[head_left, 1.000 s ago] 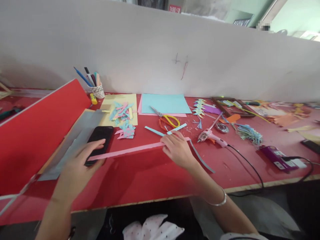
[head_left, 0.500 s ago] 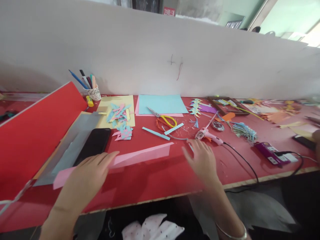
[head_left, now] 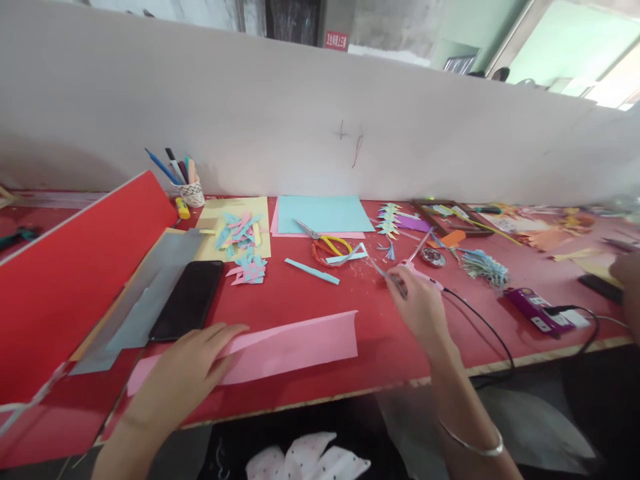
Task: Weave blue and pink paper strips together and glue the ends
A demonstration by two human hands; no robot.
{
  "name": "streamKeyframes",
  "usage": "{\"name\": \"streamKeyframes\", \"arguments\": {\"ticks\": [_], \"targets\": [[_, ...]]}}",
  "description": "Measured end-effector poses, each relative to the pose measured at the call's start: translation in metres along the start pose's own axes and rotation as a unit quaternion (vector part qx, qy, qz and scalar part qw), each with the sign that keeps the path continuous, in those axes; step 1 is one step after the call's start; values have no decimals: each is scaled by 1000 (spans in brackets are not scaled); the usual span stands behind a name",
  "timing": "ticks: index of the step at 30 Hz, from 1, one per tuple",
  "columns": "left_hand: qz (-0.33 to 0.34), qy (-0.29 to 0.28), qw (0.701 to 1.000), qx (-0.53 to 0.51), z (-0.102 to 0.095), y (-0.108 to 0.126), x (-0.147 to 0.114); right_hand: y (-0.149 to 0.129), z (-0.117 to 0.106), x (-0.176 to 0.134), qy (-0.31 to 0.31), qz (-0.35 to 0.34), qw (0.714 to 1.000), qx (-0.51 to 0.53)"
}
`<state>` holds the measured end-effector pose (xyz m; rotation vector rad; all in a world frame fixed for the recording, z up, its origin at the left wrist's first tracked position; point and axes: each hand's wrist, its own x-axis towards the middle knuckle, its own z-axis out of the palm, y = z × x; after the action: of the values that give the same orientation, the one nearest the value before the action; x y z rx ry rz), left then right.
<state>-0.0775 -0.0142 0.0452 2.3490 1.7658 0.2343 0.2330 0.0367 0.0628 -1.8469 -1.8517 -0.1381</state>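
Note:
My left hand [head_left: 187, 370] lies flat across a folded pink paper strip [head_left: 295, 347], pressing it on the red table, fingers stretched out. My right hand [head_left: 417, 303] is raised over the table to the right of the strip, its fingers pinched on a slim grey pointed tool [head_left: 387, 273] whose kind I cannot make out. Beyond it, a pink glue gun [head_left: 425, 277] is partly covered by this hand. Scissors [head_left: 330, 244] with yellow and red handles lie ahead, near a narrow light-blue paper strip [head_left: 313, 271].
A black phone [head_left: 187, 300] lies left, beside an upright red board [head_left: 90, 267]. Cut paper pieces [head_left: 243, 237] sit on yellow paper. Blue sheets [head_left: 320, 213] lie against the partition. A purple power strip [head_left: 537, 312] and another person's hand [head_left: 627, 277] are at right.
My right hand has closed on the slim grey tool and lifted it slightly. The pink strip has shifted nearer the front edge and shows more width. My left hand moved a little with it.

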Motion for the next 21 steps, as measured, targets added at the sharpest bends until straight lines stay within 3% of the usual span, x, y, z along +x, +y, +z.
{"name": "streamKeyframes", "arguments": {"ticks": [6, 8, 10, 14, 21], "targets": [[-18, -18, 999, -26, 5, -4, -1, -17, -26, 44, 162, -10, 987, 13], [-21, -17, 999, -33, 7, -4, 0, -25, -24, 56, 171, -8, 985, 14], [-22, -17, 999, -37, 10, -2, 1, -33, -15, 67, 117, -17, 993, 4], [-28, -37, 998, -36, 15, 2, 2, -48, 19, 84, -78, -3, 996, -47], [-23, -71, 996, -44, 19, 9, 8, -54, 74, 101, -141, 12, 989, -30]]}}
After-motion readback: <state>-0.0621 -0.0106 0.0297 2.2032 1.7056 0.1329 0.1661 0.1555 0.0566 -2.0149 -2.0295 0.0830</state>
